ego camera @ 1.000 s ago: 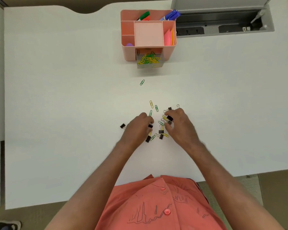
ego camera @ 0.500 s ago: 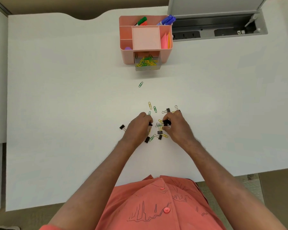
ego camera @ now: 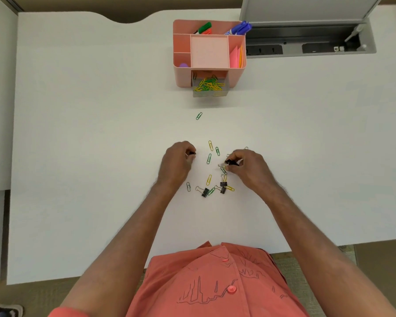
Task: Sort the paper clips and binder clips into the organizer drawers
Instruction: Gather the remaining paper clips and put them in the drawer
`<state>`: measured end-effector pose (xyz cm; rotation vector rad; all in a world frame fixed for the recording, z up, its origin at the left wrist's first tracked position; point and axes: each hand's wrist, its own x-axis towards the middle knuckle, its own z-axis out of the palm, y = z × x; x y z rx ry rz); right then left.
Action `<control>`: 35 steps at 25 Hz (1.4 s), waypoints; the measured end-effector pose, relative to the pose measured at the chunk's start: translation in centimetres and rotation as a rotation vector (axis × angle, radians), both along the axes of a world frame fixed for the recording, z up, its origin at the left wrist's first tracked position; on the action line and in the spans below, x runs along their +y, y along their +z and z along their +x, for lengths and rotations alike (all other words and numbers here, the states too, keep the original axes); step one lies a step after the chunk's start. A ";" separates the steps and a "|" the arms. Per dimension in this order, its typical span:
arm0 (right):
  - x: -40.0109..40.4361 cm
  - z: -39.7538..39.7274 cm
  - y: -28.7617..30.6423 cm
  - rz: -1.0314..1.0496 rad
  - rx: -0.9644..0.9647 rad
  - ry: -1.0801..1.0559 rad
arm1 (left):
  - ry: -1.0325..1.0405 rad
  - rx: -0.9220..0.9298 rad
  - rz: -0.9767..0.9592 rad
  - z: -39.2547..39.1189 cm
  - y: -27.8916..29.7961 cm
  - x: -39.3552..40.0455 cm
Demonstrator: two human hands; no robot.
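The clips [ego camera: 212, 179] lie in a loose bunch on the white worktop [ego camera: 78, 156], well in front of the pink organizer [ego camera: 209, 53]. Its drawer [ego camera: 210, 88] is pulled out with yellow and green paper clips inside. One green clip [ego camera: 199, 116] lies between the drawer and the bunch. The left hand [ego camera: 177, 164], left of the bunch, has its grip pinching a black binder clip [ego camera: 191, 153]. The right hand [ego camera: 247, 169], right of the bunch, pinches another black clip [ego camera: 230, 162].
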<state>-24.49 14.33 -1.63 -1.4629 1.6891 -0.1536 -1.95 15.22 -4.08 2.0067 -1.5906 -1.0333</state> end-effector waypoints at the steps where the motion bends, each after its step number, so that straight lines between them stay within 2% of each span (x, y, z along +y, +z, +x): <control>1: -0.5 1.0 0.3 -0.023 -0.017 0.030 | -0.001 -0.039 -0.008 0.6 -0.1 -0.4; 5: -3.1 6.1 0.9 -0.104 0.025 0.195 | -0.021 -0.129 0.002 1.7 -0.7 -1.7; 10: -4.8 10.0 -0.2 -0.152 0.134 0.373 | 0.015 -0.104 0.004 2.7 -0.7 -1.9; 13: -4.8 10.5 -0.7 -0.139 0.155 0.390 | 0.013 -0.155 -0.001 3.5 -0.5 -0.9; 21: -1.5 6.2 0.6 -0.151 -0.003 0.219 | 0.015 -0.167 0.102 4.1 0.4 4.5; 26: 4.9 4.0 0.8 -0.149 0.106 0.391 | 0.061 -0.208 0.104 2.9 0.1 5.6; 30: 7.4 5.2 -0.2 -0.214 0.308 0.552 | 0.086 -0.182 0.027 2.7 0.7 4.7; 32: 7.6 5.3 -0.6 -0.230 0.329 0.558 | 0.092 -0.175 0.010 2.6 1.0 4.3; 35: 6.7 5.6 -0.2 -0.276 0.259 0.484 | 0.098 -0.184 -0.032 2.6 1.5 4.2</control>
